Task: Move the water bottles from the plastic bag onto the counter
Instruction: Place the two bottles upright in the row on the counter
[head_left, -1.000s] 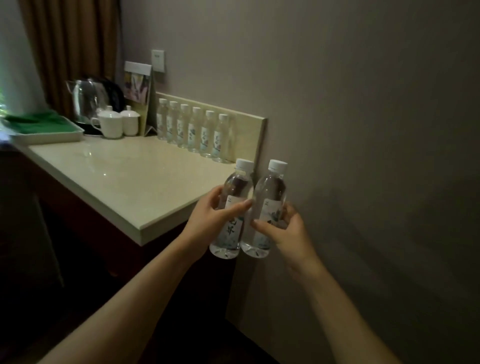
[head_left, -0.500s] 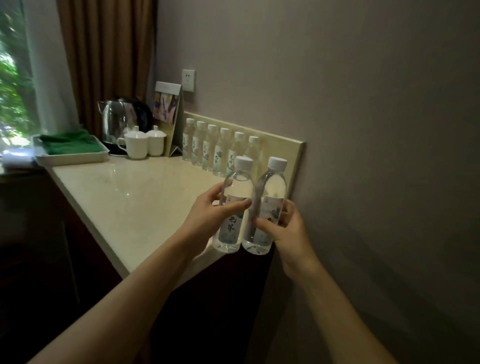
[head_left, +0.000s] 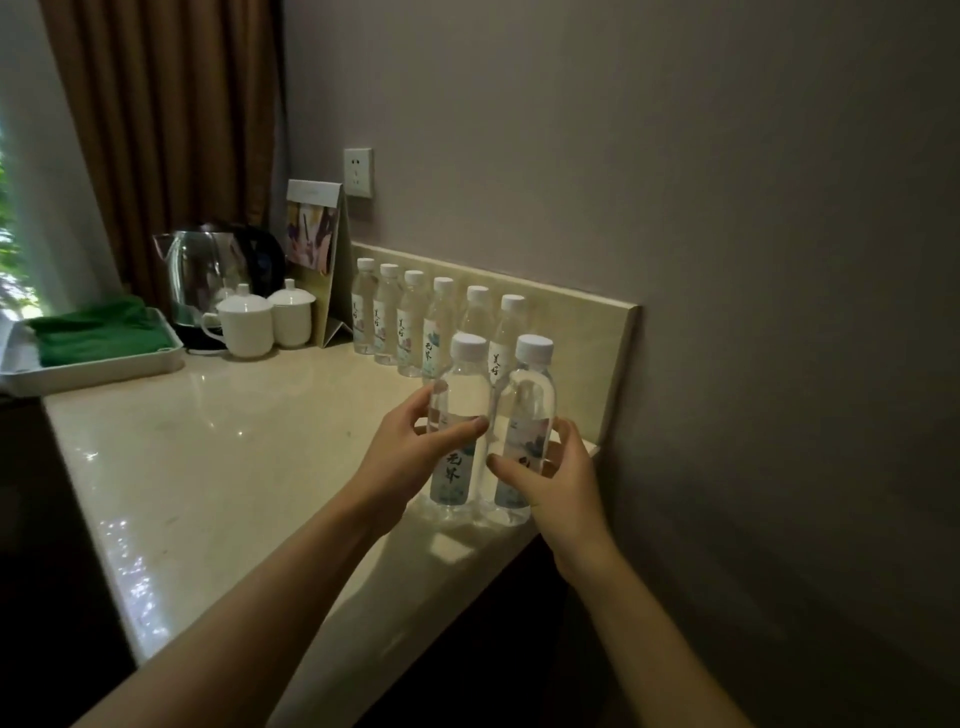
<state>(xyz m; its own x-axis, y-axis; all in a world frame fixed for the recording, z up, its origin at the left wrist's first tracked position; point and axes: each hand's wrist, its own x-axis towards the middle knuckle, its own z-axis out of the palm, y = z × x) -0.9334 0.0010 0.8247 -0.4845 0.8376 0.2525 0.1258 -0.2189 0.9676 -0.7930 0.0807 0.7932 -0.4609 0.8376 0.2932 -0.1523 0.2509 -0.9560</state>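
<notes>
A pale, shiny counter is set against a grey wall, with a low cream back strip along the wall edge. A brown curtain is hung at the far left corner, and a wall socket is seen above the back strip.

Two water bottles are held upright near the front right corner of the counter, caps up, their long sides straight up and down. They are touching each other side by side. Whether their bottoms are resting on the counter or are just above it cannot be told.

The left bottle is gripped by the left hand. The thumb is laid across its front, and the other fingers are curled around its left side. The right bottle is gripped by the right hand. The thumb is pressed on its label, and the other fingers are wrapped around its right side and back.

A row of six more bottles is lined up along the back strip, all upright.

At the far end of the counter a kettle, two white lidded cups and a folded card are seen. A white tray with a green cloth is placed at the far left edge.
</notes>
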